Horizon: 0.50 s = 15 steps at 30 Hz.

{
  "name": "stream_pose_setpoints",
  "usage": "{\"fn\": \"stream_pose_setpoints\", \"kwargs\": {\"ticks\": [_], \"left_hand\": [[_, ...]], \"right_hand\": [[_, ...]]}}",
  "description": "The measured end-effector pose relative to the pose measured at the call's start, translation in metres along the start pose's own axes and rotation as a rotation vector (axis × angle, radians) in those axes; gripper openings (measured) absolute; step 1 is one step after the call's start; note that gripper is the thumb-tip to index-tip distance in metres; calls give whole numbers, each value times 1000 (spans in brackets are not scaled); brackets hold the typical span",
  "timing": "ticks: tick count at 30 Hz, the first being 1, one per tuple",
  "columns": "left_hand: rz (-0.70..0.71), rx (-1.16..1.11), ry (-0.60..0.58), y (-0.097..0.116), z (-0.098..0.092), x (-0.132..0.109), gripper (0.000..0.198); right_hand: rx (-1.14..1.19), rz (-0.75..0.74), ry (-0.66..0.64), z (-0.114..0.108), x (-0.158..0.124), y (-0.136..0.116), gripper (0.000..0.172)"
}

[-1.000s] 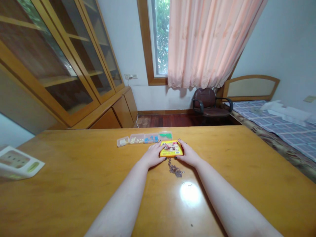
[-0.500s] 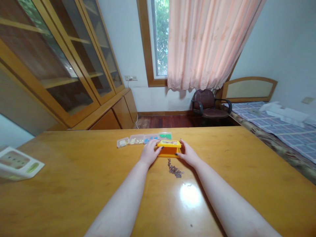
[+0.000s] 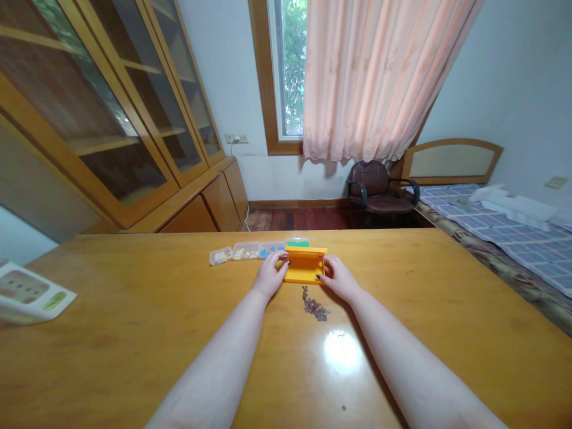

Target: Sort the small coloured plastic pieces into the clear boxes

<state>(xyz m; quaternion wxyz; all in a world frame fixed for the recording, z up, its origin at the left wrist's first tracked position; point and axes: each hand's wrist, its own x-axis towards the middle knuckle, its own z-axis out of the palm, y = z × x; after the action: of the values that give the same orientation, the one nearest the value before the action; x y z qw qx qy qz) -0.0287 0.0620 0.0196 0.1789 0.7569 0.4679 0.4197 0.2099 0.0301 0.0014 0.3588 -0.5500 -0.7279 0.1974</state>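
A yellow hinged plastic box (image 3: 304, 274) stands on the table with its lid (image 3: 306, 251) raised at the back, its inner side toward me. My left hand (image 3: 270, 274) grips the box's left side, thumb at the front and fingers behind. On the right side my right hand (image 3: 337, 276) holds it, thumb on the inner right edge of the base. Just in front of the box lies a small heap of dark brown pieces (image 3: 315, 308), too small to name.
Behind the box, clear containers stand in a row: one with pale pieces (image 3: 245, 253), one with blue pieces (image 3: 269, 250), one with green pieces (image 3: 298, 243). A smaller clear box (image 3: 220, 256) ends the row. A white package (image 3: 31, 292) sits at the table's left.
The yellow box's lid has swung further up and back, showing more of the inside. Both hands stay at its sides, their fingers slightly shifted.
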Motion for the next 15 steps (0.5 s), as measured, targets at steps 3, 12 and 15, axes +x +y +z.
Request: {"fn": "stream_pose_setpoints", "kwargs": {"ticks": [3, 12, 15], "left_hand": [[27, 68, -73, 1, 1, 0, 41], [31, 329, -259, -2, 6, -4, 74], [18, 350, -283, -3, 6, -6, 74]], "right_hand": [[-16, -14, -4, -1, 0, 0, 53], [5, -1, 13, 2, -1, 3, 63], [-36, -16, 9, 1, -1, 2, 62]]}}
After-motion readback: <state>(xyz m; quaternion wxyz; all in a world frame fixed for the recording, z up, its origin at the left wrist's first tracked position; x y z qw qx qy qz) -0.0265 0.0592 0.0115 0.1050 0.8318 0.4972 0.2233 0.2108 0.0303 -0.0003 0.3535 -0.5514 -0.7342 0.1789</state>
